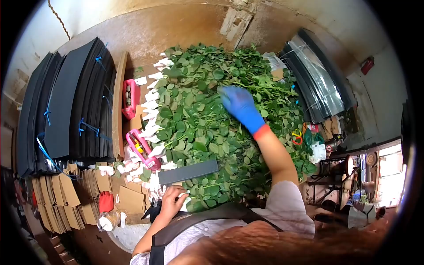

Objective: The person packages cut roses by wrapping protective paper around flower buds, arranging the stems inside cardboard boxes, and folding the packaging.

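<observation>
My right hand [237, 102], in a blue glove with a red cuff, reaches over a wide heap of leafy green stems [196, 117]. Its fingers are smeared by motion, so their grip cannot be made out. At the near left edge of the heap is my bare left hand [172, 202]. Its fingers are curled close to a small white wrapped end [186, 204]; what lies between them is too small to name. A dark grey flat strip [188, 172] rests on the leaves just beyond the left hand. White wrapped ends [151, 105] line the heap's left side.
Two pink tool-like holders [143, 149] lie left of the heap. Stacks of black sheets [81, 104] tied with blue string stand farther left, above cardboard pieces [66, 192]. Plastic-wrapped dark sheets [316, 77] lean at right, near red-and-yellow scissors [297, 137].
</observation>
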Demonstrator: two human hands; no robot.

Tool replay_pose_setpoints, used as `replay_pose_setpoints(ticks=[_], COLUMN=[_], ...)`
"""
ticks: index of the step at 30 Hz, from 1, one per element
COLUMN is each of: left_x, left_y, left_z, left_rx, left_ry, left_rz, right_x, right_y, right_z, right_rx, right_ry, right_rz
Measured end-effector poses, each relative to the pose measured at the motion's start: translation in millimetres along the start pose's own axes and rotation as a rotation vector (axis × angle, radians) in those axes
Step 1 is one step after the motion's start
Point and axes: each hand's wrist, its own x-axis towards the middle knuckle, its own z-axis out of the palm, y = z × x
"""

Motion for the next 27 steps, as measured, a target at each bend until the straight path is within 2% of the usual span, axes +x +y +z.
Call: replay_pose_setpoints(ticks=[1, 2, 5, 8, 11, 13, 16, 20, 21, 23, 24, 25, 27], left_x=[0.3, 0.2, -1.4, -4.5, -2.5, -1.6, 0.6, 0.7, -0.6, -10.3, -3.5, -5.7, -11.2], left_y=[-0.4, -2.3, -4.3, -6.6, -6.1, -6.4, -4.7, -10.0, -13.7, -32.5, -5.2, -27.4, -57.3], left_z=[-0.2, 0.6, 2.3, 5.0, 2.7, 2.7, -0.6, 3.1, 2.6, 11.9, 6.9, 13.7, 15.5], left_rx=[0.000, 0.001, -0.005, -0.053, 0.003, -0.026, -0.059, -0.069, -0.044, -0.171, -0.416, -0.378, -0.268], left_ry=[-0.001, -0.001, -0.013, -0.008, -0.001, -0.003, -0.010, -0.010, -0.033, -0.033, -0.032, -0.023, -0.082], left_rz=[0.003, 0.009, -0.003, -0.052, 0.016, 0.001, 0.020, 0.024, 0.025, -0.173, -0.336, -0.208, -0.231], right_x=[22.9, 35.5, 33.5, 44.2, 11.2, -19.3, -82.4, -159.9, -172.9, -194.2, -203.6, -214.9, -237.9], right_y=[7.0, 35.4, 95.4, 76.6, 38.4, 12.1, 8.9, 18.5, 15.0, 1.2, -7.9, -11.8, -7.2], right_z=[5.1, 32.4, 97.4, 75.4, -2.2, -70.3, -105.9, -135.2, -141.0, -154.0, -157.9, -157.3, -149.0], right_rx=[-0.147, -0.300, -0.626, -0.396, -0.247, -0.190, -0.031, 0.029, 0.072, 0.162, 0.235, 0.272, 0.339], right_ry=[-0.016, 0.199, 0.004, -0.407, 0.035, 0.187, 0.125, 0.208, 0.138, -0.004, -0.037, -0.072, -0.140], right_rz=[0.067, -0.002, 0.224, 0.358, 0.126, -0.021, 0.004, 0.144, 0.108, 0.035, 0.089, 0.085, 0.078])
